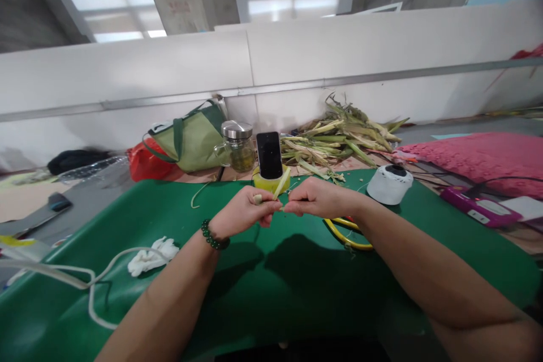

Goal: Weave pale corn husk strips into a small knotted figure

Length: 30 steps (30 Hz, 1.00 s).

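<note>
A pale green leaf strip [281,182] is held above the green table [271,288], its long axis tilted, the free end pointing up and away toward the phone [269,154]. Its lower end is pinched by the fingers of the left hand [246,212] and the right hand [316,198], which meet fingertip to fingertip. Behind, a lidded glass jar [237,146] is seen, holding yellowish liquid.
</note>
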Available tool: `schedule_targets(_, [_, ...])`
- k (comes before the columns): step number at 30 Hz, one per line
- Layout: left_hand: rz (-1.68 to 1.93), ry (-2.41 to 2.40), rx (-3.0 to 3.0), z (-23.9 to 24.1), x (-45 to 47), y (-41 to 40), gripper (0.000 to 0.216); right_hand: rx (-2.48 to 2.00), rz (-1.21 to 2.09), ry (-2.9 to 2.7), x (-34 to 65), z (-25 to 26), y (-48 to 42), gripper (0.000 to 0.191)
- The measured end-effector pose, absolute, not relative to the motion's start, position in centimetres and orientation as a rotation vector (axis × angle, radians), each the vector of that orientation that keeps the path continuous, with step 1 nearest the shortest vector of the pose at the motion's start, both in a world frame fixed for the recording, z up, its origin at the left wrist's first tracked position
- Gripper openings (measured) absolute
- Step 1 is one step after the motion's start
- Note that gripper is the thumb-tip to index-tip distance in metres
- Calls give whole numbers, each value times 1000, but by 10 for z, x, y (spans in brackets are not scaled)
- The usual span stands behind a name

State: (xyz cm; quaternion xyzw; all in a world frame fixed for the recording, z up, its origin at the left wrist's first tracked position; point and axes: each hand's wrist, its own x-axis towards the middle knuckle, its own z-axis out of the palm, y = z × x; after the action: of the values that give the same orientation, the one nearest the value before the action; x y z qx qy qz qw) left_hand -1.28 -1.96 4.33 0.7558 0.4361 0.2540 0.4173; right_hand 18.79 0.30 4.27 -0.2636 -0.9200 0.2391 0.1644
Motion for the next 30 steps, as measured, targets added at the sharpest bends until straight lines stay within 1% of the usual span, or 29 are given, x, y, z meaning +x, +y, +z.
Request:
schedule_targets(10, [626,1126,1780,47,-17,-17,23,-807,707,-2637,194,46,4,41])
schedule_targets(16, [716,1117,1732,40,-16,-12,29,-901,678,-2609,195,45,8,42])
schedule_targets(19, [684,1112,1716,39,-17,-10,30,-907,653,-2632,196,47,7,41])
schedule_targets(25, [606,1142,1693,41,-19,-10,19,-918,636,-2651,199,52,5,39])
schedule_targets(30, [614,1115,1705,41,-21,-10,25,-955,641,-2641,202,55,4,40])
